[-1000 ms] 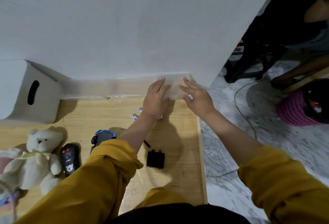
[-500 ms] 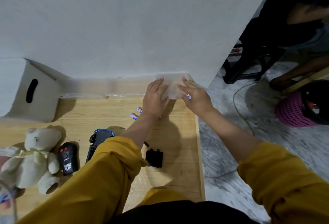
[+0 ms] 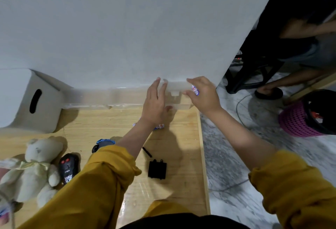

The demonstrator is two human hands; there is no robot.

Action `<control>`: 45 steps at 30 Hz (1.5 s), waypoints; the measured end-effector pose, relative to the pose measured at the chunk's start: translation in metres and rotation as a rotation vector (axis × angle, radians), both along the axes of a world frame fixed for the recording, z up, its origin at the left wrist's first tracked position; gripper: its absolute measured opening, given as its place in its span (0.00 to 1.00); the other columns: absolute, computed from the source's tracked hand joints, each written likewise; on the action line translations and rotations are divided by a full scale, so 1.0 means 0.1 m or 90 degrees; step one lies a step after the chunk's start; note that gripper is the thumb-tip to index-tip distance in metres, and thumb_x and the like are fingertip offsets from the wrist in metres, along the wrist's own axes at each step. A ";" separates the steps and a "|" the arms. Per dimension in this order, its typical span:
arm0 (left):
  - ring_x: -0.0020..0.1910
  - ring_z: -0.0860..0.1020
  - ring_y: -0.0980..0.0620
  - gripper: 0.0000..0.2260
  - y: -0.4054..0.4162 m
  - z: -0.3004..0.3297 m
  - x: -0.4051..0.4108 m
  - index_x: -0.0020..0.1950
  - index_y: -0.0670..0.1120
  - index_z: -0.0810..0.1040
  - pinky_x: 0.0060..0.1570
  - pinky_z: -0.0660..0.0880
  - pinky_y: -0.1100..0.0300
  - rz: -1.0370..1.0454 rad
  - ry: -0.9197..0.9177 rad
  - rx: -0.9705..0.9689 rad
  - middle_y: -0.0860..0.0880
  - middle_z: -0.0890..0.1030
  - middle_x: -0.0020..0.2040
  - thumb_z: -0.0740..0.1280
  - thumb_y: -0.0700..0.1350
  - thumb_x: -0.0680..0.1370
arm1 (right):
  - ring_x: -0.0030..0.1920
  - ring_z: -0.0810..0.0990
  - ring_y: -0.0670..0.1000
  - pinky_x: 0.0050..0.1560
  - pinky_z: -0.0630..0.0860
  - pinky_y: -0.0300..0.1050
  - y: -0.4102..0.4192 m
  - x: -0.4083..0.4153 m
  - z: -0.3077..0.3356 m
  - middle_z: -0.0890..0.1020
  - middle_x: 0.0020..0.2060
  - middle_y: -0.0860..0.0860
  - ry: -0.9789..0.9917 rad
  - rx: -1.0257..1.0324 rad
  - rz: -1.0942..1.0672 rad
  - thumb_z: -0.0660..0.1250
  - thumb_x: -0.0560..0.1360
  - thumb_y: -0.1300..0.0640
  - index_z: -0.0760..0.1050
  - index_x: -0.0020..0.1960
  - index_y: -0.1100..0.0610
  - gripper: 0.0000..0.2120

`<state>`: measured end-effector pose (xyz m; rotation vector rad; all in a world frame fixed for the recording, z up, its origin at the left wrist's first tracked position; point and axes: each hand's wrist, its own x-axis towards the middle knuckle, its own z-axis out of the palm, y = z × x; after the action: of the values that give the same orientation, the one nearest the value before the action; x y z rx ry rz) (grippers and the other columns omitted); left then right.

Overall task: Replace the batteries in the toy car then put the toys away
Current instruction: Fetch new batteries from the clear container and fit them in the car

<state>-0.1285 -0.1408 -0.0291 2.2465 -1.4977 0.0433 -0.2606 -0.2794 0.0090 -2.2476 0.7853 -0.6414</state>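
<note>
**A:** Where do the hands sit?

**B:** Both are on the clear plastic box (image 3: 175,95) against the wall (image 3: 127,28). The left hand (image 3: 154,105) lies flat on the box's left end, fingers (image 3: 157,88) straight and close together, thumb under its near edge. The right hand (image 3: 203,95) holds the right end, and a battery (image 3: 195,89) is pinched against its curled fingers.

**A:** And the toy car?

**B:** The toy car (image 3: 102,144) lies well back from the fingertips, toward the person, mostly hidden under the left sleeve (image 3: 101,183) (only a blue edge and one wheel show). Its black battery cover (image 3: 157,169) lies nearer the person too, apart from either hand. Two more batteries (image 3: 160,126) peek out beneath the left wrist.

**A:** Anything different from a second ago?

**B:** The left fingers have reached further over the box toward the wall, and the right hand has shifted along its right end. The teddy bear (image 3: 34,167) and remote control (image 3: 68,168) lie where they did.
</note>
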 end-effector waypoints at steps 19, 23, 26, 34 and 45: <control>0.64 0.72 0.42 0.63 -0.07 0.22 0.17 0.72 0.40 0.61 0.60 0.70 0.39 0.060 -0.190 0.079 0.42 0.72 0.66 0.76 0.69 0.45 | 0.44 0.74 0.50 0.45 0.72 0.42 0.23 0.49 -0.32 0.75 0.45 0.53 0.008 0.132 0.028 0.71 0.71 0.60 0.72 0.48 0.63 0.11; 0.64 0.72 0.41 0.61 -0.06 0.17 0.21 0.73 0.41 0.60 0.61 0.70 0.41 0.050 -0.174 0.068 0.42 0.70 0.68 0.75 0.71 0.49 | 0.50 0.75 0.52 0.50 0.75 0.47 0.23 0.52 -0.34 0.77 0.48 0.55 0.048 0.082 0.060 0.70 0.68 0.56 0.74 0.50 0.62 0.15; 0.65 0.71 0.39 0.61 -0.06 0.11 0.25 0.75 0.42 0.54 0.60 0.70 0.39 0.025 -0.141 0.048 0.42 0.63 0.69 0.73 0.72 0.53 | 0.52 0.76 0.54 0.50 0.76 0.49 0.24 0.47 -0.33 0.77 0.48 0.54 0.028 0.055 0.066 0.67 0.69 0.51 0.75 0.50 0.61 0.16; 0.63 0.71 0.36 0.58 -0.06 0.06 0.26 0.73 0.36 0.59 0.60 0.70 0.41 -0.011 -0.147 0.005 0.39 0.62 0.66 0.73 0.71 0.56 | 0.41 0.77 0.58 0.43 0.74 0.49 0.21 0.22 -0.22 0.76 0.40 0.57 -0.142 -0.187 -0.040 0.65 0.73 0.58 0.77 0.42 0.61 0.06; 0.43 0.78 0.40 0.28 -0.02 0.09 0.11 0.50 0.38 0.75 0.38 0.78 0.53 -0.055 -0.079 0.045 0.40 0.77 0.47 0.82 0.47 0.57 | 0.76 0.52 0.53 0.75 0.54 0.54 0.14 0.07 -0.17 0.55 0.77 0.53 0.228 -0.181 0.259 0.63 0.76 0.49 0.56 0.75 0.55 0.31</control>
<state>-0.1173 -0.1431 -0.0204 2.2685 -1.6854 0.1071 -0.2540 -0.2651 -0.0084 -2.7230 0.3880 -0.1631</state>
